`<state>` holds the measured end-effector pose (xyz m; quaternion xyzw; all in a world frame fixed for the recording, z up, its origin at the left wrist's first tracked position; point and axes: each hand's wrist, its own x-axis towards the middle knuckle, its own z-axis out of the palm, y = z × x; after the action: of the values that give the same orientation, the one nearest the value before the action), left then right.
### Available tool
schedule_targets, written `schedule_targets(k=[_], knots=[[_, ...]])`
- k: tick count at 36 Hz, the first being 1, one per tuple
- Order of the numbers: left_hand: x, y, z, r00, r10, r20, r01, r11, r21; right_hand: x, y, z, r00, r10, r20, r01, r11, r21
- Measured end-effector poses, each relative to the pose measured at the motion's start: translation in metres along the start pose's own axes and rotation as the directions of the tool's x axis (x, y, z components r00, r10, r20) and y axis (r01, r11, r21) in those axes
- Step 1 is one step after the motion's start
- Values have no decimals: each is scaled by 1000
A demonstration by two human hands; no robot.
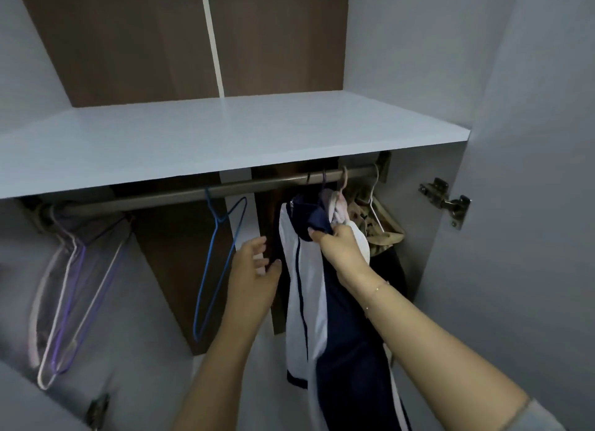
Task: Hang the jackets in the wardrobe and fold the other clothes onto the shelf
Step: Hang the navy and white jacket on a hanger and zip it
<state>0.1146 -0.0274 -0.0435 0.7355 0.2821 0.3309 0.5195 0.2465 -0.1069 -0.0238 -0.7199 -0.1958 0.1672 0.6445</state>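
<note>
A navy and white jacket (306, 289) hangs from the metal rail (180, 193) at the right side of the wardrobe. My right hand (338, 242) grips its navy collar near the top. Just left of the jacket, my left hand (254, 269) is held up with relaxed, spread fingers and holds nothing. Behind the jacket hang a pinkish garment (336, 205) and a tan patterned garment (383, 224) on their own hangers. The white shelf (225, 134) above the rail is bare.
A blue wire hanger (219, 260) hangs free mid-rail. Several purple and white hangers (67, 289) hang at the far left. The open right door carries a metal hinge (447, 202); another hinge (96, 409) sits low on the left.
</note>
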Motion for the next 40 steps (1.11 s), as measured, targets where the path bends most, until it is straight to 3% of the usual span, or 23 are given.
schedule_targets(k=[6,12,19,25,32,36,40], knots=[[21,-8,3,995,-92,-33,89,993,-82,87,1,9,997,-33,-64,36,999,40],[44,-12,14,992,-100,-81,95,993,-72,125,52,15,998,52,-17,-54,986,-155],[53,-22,43,992,-125,4,125,991,-56,89,115,3,983,-178,-33,141,869,-475],[44,-34,63,973,-220,64,225,971,-79,46,127,-10,983,-186,-10,169,912,-375],[17,-39,60,948,-262,179,282,954,-97,-17,135,-43,993,-119,-18,101,904,-416],[-8,-38,51,919,-270,286,301,951,-72,-64,133,-59,994,-14,-106,-19,951,-309],[-40,-37,39,880,-250,405,304,950,-75,-122,126,-64,980,66,-188,-85,992,-96]])
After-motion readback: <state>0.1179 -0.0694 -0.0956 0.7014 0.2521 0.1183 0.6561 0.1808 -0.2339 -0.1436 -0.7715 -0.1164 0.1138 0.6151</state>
